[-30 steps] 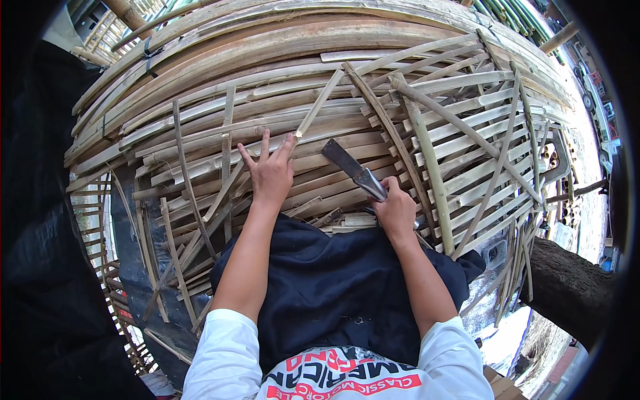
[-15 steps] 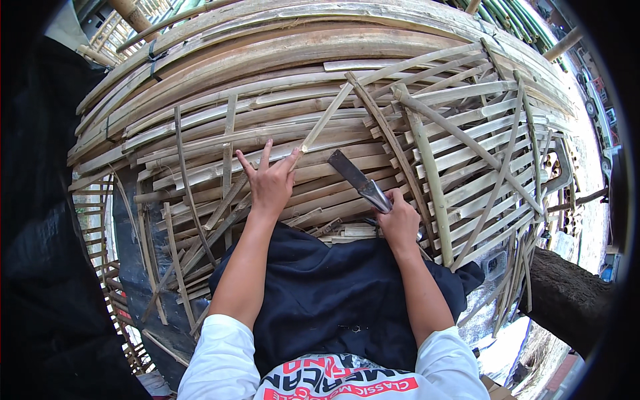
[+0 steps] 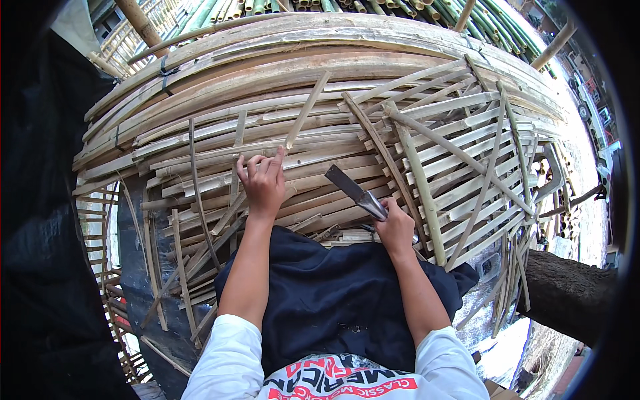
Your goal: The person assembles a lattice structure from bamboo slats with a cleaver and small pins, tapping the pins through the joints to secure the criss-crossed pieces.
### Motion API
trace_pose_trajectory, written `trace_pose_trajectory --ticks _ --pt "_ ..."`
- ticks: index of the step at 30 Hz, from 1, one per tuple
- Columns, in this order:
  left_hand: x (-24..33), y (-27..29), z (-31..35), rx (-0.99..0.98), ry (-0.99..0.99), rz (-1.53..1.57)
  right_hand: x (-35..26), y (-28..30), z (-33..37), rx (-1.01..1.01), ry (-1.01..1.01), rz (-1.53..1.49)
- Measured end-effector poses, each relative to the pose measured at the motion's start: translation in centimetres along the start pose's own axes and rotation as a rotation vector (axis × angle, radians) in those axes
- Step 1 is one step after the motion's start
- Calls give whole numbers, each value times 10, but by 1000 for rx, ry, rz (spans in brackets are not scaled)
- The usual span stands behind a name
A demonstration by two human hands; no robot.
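Note:
My left hand reaches out over the bamboo with its fingers bent and somewhat apart. Just beyond its index fingertip is the lower end of a short split-bamboo strip, slanting up and to the right. Whether the fingertip touches that end I cannot tell. My right hand grips a broad-bladed knife by its metal socket handle. The blade is dark and square-ended, pointing up and to the left above the bamboo slats. A dark cloth covers my lap.
A slatted bamboo frame with crossed poles lies to the right. Long bamboo strips, bound with black ties, span the far side. Thin loose sticks lie at the left. A thick trunk stands at the lower right; black sheeting hangs at left.
My left hand's spread fingers have bent inward. The short strip has shifted left and farther away. The knife stays in my right hand at nearly the same angle; the view has tilted slightly upward.

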State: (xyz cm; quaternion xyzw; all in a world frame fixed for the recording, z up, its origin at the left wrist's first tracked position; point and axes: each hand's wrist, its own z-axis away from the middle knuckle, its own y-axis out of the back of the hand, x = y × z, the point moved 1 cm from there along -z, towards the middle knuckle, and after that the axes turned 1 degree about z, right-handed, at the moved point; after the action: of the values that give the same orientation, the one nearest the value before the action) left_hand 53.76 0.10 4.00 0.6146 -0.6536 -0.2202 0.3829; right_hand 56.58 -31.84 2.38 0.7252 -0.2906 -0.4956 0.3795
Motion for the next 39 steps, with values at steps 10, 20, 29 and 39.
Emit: trace_pose_trajectory --ticks 10,20,29,39 --pt "-17 176 -15 134 95 422 -13 92 8 241 94 -47" --pt "-57 363 195 108 583 378 -7 199 58 477 327 81" --pt "-45 434 245 12 756 457 -18 246 58 588 362 181" --pt "-43 180 -119 -505 109 579 27 240 25 458 371 201"
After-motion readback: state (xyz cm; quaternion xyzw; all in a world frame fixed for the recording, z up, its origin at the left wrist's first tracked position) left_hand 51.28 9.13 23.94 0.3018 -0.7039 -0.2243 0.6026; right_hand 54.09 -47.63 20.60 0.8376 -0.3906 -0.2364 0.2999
